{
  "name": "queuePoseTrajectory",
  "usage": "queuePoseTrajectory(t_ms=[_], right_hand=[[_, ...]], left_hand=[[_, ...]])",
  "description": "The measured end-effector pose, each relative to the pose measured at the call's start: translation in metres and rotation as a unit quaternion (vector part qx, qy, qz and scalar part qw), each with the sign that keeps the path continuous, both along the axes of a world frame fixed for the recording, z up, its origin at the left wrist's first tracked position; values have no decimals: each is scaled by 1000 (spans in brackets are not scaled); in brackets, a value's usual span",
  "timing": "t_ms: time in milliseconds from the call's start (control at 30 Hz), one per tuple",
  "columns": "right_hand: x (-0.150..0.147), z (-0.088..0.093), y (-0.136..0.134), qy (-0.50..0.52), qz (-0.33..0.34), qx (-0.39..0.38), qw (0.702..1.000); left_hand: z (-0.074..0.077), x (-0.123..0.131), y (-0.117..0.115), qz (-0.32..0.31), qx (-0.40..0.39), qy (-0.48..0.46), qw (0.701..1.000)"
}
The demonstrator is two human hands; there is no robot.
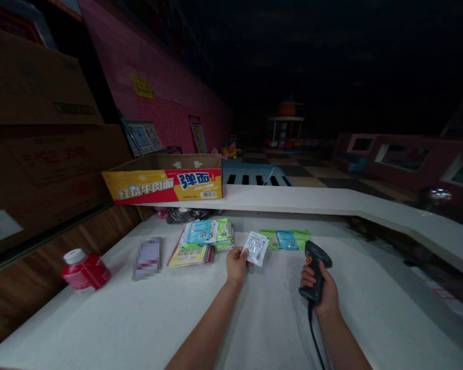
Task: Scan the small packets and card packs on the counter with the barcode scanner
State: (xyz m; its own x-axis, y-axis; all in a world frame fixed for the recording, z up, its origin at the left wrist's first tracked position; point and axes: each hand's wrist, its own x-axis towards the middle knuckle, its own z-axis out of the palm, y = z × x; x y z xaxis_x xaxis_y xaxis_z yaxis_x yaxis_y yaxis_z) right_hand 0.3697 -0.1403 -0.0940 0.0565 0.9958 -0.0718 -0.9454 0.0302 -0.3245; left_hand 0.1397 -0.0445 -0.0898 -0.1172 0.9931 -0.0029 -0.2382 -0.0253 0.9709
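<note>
Pinched in my left hand (237, 264) is a small silvery-white packet (255, 248), tilted a little above the white counter. My right hand (326, 290) grips a dark barcode scanner (315, 272) by its handle, and a black cord hangs down from it. The scanner's head is to the right of the packet, apart from it. Behind the two hands lies a row of green and blue packets (287, 240). To the left of my left hand is a stack of flat packets (200, 234), with a yellow one (191, 255) at its front.
On the left, a red bottle with a white cap (85, 270) lies tilted near a blurred flat object (148, 258). A yellow and red noodle carton (165, 180) stands on the raised white ledge (285, 198). Large brown boxes (42, 154) are stacked at far left.
</note>
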Motion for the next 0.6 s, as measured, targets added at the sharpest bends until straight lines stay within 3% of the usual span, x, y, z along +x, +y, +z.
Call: queuePoseTrajectory(t_ms=[167,300,400,467,600], right_hand=[[1,-1,0,50,-4,-7,999],[1,0,1,48,-3,-11,999],[0,0,1,35,-7,-13,999],[0,2,1,22,-11,-14,1000],[0,6,0,-20,-15,-5,1000]], left_hand=[[2,53,24,-10,-71,-76,995],[2,85,45,14,-92,-50,994],[2,92,53,31,-104,48,993],[2,88,54,32,-98,171,980],[9,72,45,35,-16,400,916]])
